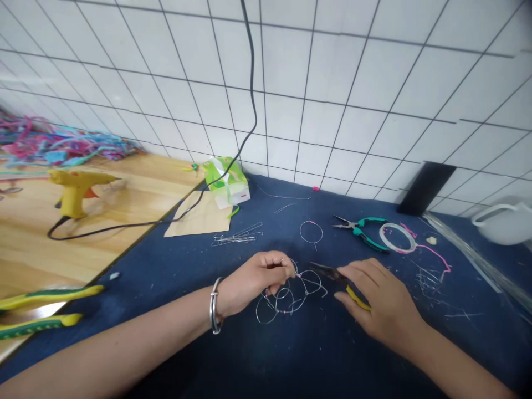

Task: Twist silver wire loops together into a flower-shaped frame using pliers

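Note:
Between its pinched thumb and fingers, my left hand (260, 277) holds a chain of joined wire rings (285, 299) with small pink bits at the joints. The rings hang and spread below and to the right of the fingertips. My right hand (372, 296) is wrapped round pliers (355, 296) with yellow handles, their dark jaws pointing left towards the rings without touching them. Beyond both hands, a single wire ring (311, 232) lies on the dark blue surface (282, 188). A small pile of bent wires (238, 238) lies farther left.
Teal-handled pliers (361, 230) and a white coil (398, 238) lie at the right, near loose wire bits (430, 280). A yellow glue gun (75, 191), its black cord (124, 226), a green-white packet (228, 183) and yellow-green handles (45, 296) are at the left. A white cup (505, 223) stands far right.

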Demonstrator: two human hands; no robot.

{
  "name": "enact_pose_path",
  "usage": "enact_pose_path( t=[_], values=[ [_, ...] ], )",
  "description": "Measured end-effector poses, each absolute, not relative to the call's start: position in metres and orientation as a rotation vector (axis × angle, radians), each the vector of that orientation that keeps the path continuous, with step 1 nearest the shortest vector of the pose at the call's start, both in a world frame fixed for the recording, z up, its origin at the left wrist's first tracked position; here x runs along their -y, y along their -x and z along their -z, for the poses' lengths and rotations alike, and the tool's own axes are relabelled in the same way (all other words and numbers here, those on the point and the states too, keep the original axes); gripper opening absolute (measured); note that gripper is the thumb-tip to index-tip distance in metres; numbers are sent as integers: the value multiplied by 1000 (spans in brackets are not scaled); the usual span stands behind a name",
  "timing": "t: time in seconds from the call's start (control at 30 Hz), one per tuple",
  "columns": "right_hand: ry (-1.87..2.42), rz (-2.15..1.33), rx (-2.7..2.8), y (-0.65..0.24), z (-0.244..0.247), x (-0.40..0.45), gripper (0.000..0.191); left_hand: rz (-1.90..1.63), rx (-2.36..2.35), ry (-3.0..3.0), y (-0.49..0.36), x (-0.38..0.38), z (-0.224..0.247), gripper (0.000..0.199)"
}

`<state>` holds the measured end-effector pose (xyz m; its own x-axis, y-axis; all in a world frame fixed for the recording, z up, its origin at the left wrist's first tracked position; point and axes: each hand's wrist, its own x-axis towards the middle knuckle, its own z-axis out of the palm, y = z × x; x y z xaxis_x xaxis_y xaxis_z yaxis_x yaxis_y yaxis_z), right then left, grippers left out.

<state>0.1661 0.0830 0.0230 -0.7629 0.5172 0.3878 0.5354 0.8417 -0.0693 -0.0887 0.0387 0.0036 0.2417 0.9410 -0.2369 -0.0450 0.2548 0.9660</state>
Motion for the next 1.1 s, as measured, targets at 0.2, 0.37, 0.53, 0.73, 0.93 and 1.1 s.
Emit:
enact_pose_path(
  t=[0.2,0.37,0.53,0.73,0.93,1.1],
  values=[
    [634,218,2699,-165,-22,-80,30,-862,-1100,-1076,89,-38,-4,9],
    [557,269,2752,-163,-21,-78,29,-710,-1085,-1137,89,-37,-7,11],
    [454,255,2782,-160,-20,-76,28,-613,-1034,-1148,89,-37,-6,11],
    [447,254,2802,-157,-16,-77,27,-568,-986,-1149,90,-38,-9,10],
    [410,303,2788,-158,-16,-77,26,-552,-935,-1125,91,-40,-11,11],
    [377,330,2812,-160,-16,-77,26,-518,-941,-1133,92,-41,-10,13]
  ],
)
